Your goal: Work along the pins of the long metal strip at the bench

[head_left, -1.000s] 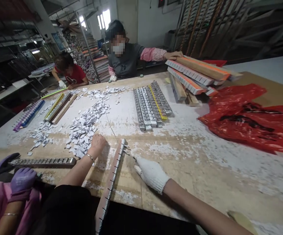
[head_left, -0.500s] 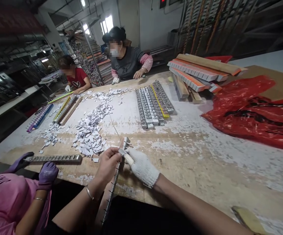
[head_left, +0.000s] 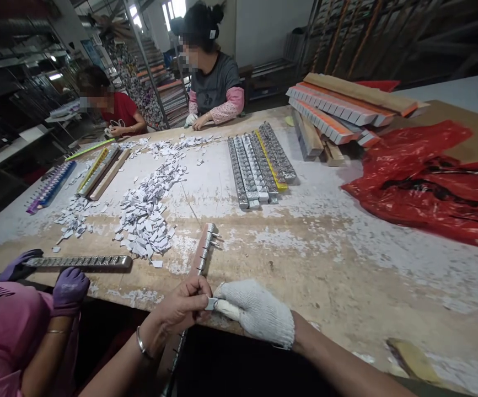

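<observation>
A small pale tag (head_left: 211, 303) is pinched between the thumb and fingers of my bare left hand (head_left: 189, 303). My right hand (head_left: 255, 311), in a white knitted glove, closes on the tag's right edge; its fingertips are partly hidden. Under my left hand runs a long narrow wooden strip (head_left: 200, 251) with a row of metal pins along its right side. Its far end rests on the table, while the near end passes below the table edge toward my lap. A loose heap of small white tags (head_left: 148, 220) lies beyond my left hand.
Finished-looking studded bars (head_left: 259, 165) lie side by side mid-table. Orange-and-white bars (head_left: 338, 113) are stacked right, near a red plastic bag (head_left: 424, 187). At left, a co-worker's purple gloves (head_left: 71, 289) hold a studded bar (head_left: 85, 263). Two other people sit across the table.
Both my hands have come down along the strip toward me, with the tag still between them, uncovering the strip's upper pins. The co-worker across the table has brought both hands together.
</observation>
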`<control>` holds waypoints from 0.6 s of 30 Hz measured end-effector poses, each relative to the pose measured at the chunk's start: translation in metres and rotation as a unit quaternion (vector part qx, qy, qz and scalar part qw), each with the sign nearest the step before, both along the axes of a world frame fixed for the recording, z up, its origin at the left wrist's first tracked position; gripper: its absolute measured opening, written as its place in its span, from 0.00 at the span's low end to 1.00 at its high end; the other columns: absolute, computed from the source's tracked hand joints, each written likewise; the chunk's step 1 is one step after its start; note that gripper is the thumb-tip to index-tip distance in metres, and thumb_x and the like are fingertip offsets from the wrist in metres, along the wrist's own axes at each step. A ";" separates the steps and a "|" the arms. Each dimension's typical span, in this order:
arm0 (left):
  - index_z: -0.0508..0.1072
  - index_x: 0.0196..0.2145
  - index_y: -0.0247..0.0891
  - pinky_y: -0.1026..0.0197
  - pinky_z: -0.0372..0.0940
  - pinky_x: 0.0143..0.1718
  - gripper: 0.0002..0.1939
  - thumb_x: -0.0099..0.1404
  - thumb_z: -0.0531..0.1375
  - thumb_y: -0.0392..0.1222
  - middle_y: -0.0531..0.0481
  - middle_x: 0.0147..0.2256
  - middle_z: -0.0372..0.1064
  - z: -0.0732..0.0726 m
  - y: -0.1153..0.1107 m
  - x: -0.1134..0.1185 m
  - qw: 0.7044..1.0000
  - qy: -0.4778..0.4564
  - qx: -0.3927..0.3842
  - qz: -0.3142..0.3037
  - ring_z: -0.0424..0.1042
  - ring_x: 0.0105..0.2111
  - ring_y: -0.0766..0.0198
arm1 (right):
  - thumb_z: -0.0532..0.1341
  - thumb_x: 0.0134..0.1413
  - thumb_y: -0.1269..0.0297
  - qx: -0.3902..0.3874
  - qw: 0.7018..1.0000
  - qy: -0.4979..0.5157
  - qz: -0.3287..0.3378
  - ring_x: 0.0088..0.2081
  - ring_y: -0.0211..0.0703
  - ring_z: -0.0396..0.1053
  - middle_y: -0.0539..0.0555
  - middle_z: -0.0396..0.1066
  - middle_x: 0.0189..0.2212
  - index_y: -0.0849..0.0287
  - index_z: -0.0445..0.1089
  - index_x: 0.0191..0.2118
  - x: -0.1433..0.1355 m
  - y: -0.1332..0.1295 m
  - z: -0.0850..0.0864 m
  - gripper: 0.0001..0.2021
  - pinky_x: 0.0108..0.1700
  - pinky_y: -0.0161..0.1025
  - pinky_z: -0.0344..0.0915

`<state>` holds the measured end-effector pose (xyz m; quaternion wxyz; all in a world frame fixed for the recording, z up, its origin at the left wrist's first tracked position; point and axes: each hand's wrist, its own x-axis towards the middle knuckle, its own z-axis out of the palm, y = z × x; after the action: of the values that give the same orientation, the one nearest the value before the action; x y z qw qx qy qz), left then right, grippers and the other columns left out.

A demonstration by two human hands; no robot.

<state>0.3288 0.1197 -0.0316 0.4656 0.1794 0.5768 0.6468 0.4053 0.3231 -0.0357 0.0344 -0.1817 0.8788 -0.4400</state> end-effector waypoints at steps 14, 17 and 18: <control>0.68 0.41 0.35 0.58 0.60 0.33 0.16 0.63 0.63 0.49 0.47 0.35 0.64 -0.039 0.013 -0.067 0.775 0.550 -0.291 0.110 0.64 0.34 0.57 | 0.53 0.67 0.69 0.338 0.914 -0.130 -0.181 0.42 0.55 0.76 0.62 0.76 0.38 0.62 0.71 0.45 -0.082 -0.009 -0.026 0.10 0.38 0.40 0.65; 0.66 0.34 0.37 0.58 0.59 0.35 0.11 0.59 0.64 0.42 0.49 0.34 0.62 -0.052 0.015 -0.073 0.791 0.529 -0.296 0.080 0.63 0.34 0.58 | 0.53 0.65 0.73 0.352 0.912 -0.123 -0.169 0.43 0.55 0.76 0.66 0.75 0.36 0.65 0.71 0.44 -0.089 -0.016 -0.034 0.10 0.40 0.40 0.66; 0.66 0.34 0.37 0.58 0.59 0.35 0.10 0.59 0.64 0.41 0.50 0.34 0.62 -0.054 0.015 -0.073 0.794 0.527 -0.291 0.088 0.63 0.35 0.58 | 0.53 0.65 0.73 0.355 0.912 -0.121 -0.165 0.43 0.55 0.76 0.66 0.75 0.36 0.65 0.71 0.44 -0.090 -0.017 -0.035 0.10 0.41 0.40 0.67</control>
<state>0.2554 0.1348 -0.0861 0.0611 0.2966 0.9073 0.2918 0.3157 0.3059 -0.0705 0.1294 0.0446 0.9836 -0.1171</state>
